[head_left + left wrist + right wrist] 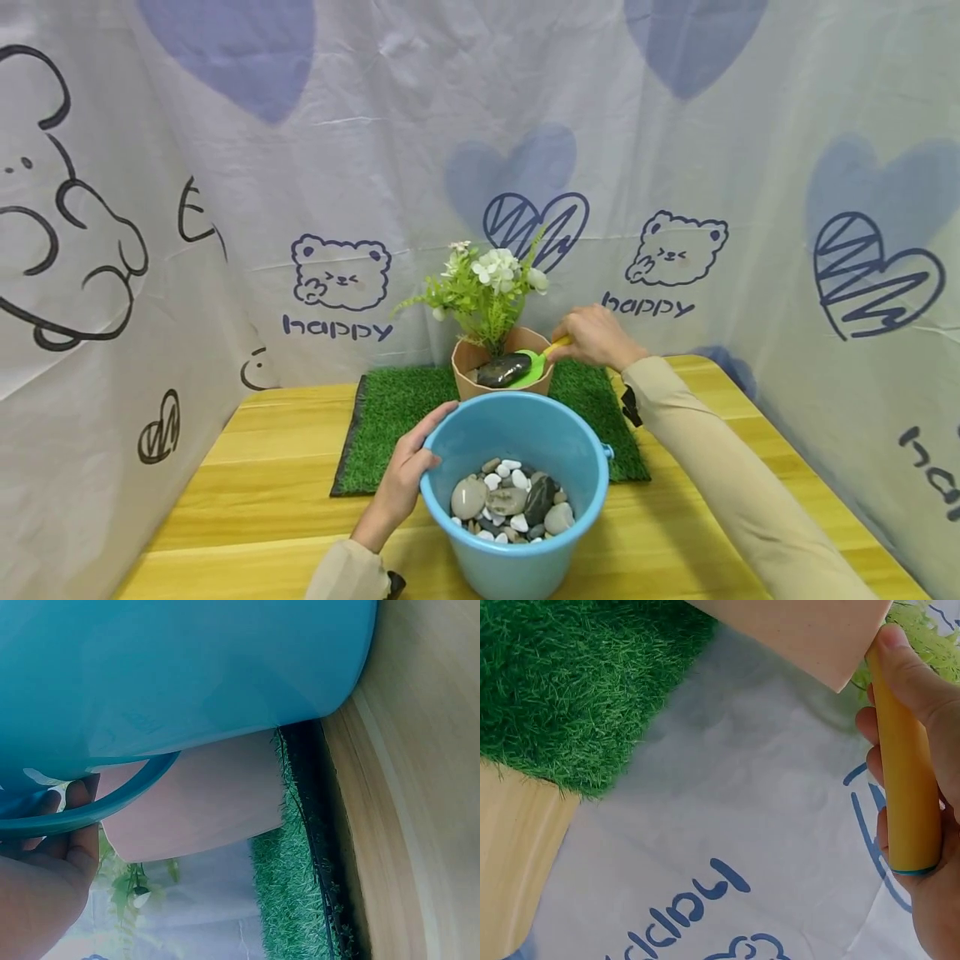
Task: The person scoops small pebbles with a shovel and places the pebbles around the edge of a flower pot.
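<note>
My left hand grips the left rim of a blue bucket, thumb over the edge; in the left wrist view its fingers curl by the bucket's handle. Grey, white and dark stones lie inside the bucket. My right hand holds a toy shovel by its yellow handle. The green blade is inside a peach flowerpot, against a large, shiny dark stone. Whether the stone rests on the blade or in the pot, I cannot tell. A white-flowered plant stands in the pot.
The pot stands on a green artificial grass mat behind the bucket. Beneath is a wood-grain table. White printed cloth hangs around the back and both sides.
</note>
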`<state>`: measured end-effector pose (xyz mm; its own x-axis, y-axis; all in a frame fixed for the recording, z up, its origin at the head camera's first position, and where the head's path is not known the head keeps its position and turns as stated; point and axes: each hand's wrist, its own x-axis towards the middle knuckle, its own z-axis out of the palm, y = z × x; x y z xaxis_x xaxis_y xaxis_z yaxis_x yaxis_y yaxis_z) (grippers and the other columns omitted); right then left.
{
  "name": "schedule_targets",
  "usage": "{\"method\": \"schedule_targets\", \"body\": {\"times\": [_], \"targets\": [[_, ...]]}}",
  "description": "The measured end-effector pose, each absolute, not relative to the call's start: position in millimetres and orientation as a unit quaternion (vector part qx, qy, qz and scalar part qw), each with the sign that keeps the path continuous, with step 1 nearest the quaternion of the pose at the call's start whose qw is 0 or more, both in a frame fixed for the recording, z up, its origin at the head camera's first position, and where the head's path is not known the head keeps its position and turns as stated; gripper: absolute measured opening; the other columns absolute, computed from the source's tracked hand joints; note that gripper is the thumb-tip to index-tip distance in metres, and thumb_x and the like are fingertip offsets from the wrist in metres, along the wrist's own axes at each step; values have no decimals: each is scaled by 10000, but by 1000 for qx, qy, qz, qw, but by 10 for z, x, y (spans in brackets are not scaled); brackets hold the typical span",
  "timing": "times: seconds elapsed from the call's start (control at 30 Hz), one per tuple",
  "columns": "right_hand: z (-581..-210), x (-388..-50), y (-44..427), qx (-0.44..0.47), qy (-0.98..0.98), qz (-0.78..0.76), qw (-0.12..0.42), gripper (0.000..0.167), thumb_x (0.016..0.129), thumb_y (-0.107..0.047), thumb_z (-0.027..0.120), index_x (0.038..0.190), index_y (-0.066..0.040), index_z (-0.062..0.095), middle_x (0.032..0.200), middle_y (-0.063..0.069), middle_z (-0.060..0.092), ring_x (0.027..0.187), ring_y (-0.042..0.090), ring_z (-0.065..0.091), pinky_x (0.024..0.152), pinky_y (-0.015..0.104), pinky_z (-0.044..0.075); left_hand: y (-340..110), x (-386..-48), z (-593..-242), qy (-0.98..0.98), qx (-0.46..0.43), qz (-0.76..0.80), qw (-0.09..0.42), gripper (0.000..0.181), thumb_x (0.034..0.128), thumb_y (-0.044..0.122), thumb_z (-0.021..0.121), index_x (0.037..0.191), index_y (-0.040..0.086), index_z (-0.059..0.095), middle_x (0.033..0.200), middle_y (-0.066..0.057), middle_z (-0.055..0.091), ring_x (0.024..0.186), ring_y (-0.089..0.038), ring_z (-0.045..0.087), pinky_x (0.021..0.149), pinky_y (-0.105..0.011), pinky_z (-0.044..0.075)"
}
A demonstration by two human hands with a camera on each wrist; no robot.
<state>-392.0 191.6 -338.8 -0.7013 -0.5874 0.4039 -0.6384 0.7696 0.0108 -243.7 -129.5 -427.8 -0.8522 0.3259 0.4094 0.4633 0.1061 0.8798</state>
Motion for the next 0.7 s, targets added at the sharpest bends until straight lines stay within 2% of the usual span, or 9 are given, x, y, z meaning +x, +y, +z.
{"method": "schedule_targets", "body": {"times": [0.2, 0.43, 0.7], "targets": [[-3343, -3944, 1904, 336, -920, 25, 198, 262, 737, -465, 791, 838, -224, 802, 684, -72, 658, 608, 119, 486, 595, 302, 352, -1292, -2434, -4276, -741, -262, -616, 62, 722, 762, 19, 386, 1480, 80, 425, 1433, -203, 508, 1188, -417, 574, 846, -390, 564], [-3271, -3940, 1888, 315, -924, -8, 216, 276, 742, -457, 795, 867, -210, 807, 808, -40, 718, 772, 168, 550, 734, 374, 381, -1282, -2418, -4271, -744, -248, -618, 59, 733, 760, 36, 384, 1486, 129, 428, 1453, -144, 503, 1213, -384, 569, 880, -389, 546], [-3248, -3898, 1984, 290, -929, -14, 228, 251, 756, -438, 787, 837, -200, 790, 814, -17, 710, 795, 214, 596, 738, 401, 445, -1282, -2417, -4268, -743, -250, -619, 57, 729, 767, 41, 382, 1491, 113, 418, 1454, -158, 499, 1211, -394, 568, 876, -377, 546]]}}
